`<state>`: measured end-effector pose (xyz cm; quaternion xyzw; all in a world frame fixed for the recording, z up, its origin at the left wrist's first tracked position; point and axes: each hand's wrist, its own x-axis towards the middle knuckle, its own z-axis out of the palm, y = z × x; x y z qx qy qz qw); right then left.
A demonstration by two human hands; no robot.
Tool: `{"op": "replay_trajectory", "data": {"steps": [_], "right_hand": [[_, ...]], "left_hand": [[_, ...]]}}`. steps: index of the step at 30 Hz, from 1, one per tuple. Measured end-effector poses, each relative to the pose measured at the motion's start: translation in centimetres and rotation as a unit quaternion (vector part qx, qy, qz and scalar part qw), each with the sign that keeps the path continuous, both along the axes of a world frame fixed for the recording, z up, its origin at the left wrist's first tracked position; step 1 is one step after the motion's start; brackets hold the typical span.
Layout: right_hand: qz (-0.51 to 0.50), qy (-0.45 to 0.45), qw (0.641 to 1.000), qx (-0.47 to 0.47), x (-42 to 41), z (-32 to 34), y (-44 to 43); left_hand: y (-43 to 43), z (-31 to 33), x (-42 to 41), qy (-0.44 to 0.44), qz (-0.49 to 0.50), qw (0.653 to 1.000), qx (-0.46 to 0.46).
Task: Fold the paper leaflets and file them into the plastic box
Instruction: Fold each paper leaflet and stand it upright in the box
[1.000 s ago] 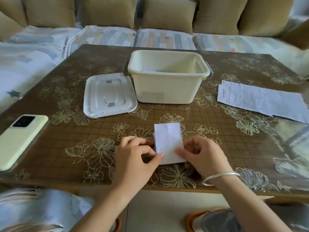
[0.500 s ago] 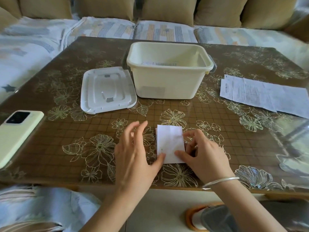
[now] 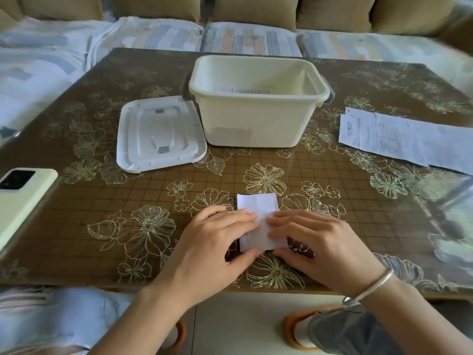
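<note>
The left hand [image 3: 212,242] and the right hand [image 3: 317,242] are both pressing a folded leaflet [image 3: 257,203] flat on the desk [image 3: 384,239] near its front edge. Their fingers [image 3: 240,217] are lying nearly straight over the paper, thumbs at its near edge, gripping nothing. Beyond it the open plastic box [image 3: 253,119] is standing with papers inside, its lid [image 3: 158,133] lying just left and unfolded leaflets [image 3: 404,139] lying to the right.

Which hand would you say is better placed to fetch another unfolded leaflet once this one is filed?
Probably the right hand: the unfolded leaflets lie far to the right, so the left hand would have to reach across.
</note>
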<state>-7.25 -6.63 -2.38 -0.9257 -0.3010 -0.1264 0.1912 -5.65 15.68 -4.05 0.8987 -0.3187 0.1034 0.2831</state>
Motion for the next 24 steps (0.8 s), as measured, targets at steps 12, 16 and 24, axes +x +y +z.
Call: {"op": "replay_trajectory", "data": {"steps": [12,16,24], "right_hand": [[-0.185,0.03,0.972,0.142,3.8,0.3,2.6],[-0.193,0.08,0.975,0.07,4.8,1.0,2.7],[-0.131,0.11,0.982,-0.075,6.6,2.8,3.0]], "left_hand": [[-1.7,1.3,2.8,0.052,0.128,0.985,-0.1],[-1.8,0.9,3.1,0.054,0.158,0.984,-0.069],[-2.3,1.8,3.8,0.054,0.138,0.989,0.007]]}}
